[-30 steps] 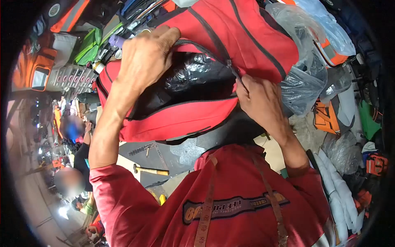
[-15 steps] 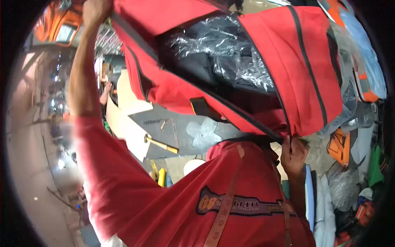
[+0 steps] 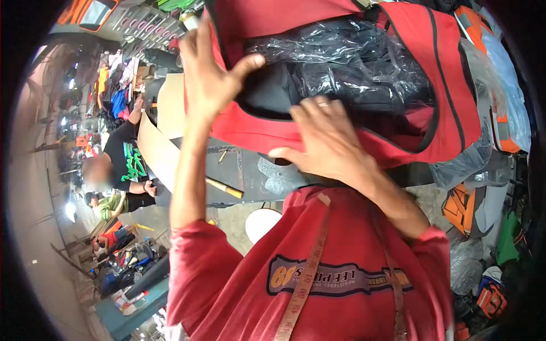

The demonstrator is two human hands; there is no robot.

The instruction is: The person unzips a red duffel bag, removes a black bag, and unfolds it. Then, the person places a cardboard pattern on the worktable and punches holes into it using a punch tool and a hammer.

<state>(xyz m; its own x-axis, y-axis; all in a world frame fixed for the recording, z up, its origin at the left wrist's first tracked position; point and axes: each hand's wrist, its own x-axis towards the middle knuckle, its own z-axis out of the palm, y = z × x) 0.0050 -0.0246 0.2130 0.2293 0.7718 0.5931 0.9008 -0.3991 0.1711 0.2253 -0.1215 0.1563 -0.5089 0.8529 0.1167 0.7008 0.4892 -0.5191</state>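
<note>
A large red bag (image 3: 256, 134) with black zips lies unzipped on the dark worktable. Inside its opening are black items wrapped in clear plastic (image 3: 358, 79). My left hand (image 3: 213, 82) is at the bag's left end, fingers apart and thumb reaching over the opening. My right hand (image 3: 330, 139) lies over the near rim, fingers spread toward the black contents and thumb outside on the red fabric. Neither hand holds anything that I can see. The far side of the bag runs out of view at the top.
A hammer (image 3: 224, 188) and pale board sheets (image 3: 156, 150) lie left of the bag. Below the table edge shows a white round object (image 3: 263, 224). Orange and clear-plastic-wrapped goods (image 3: 463, 207) stand on the right. Other people (image 3: 128, 159) are at the left.
My left hand has let go of the bag's raised far-left edge and come lower and rightward. My right hand has left the zip's near-right corner and moved left onto the near rim.
</note>
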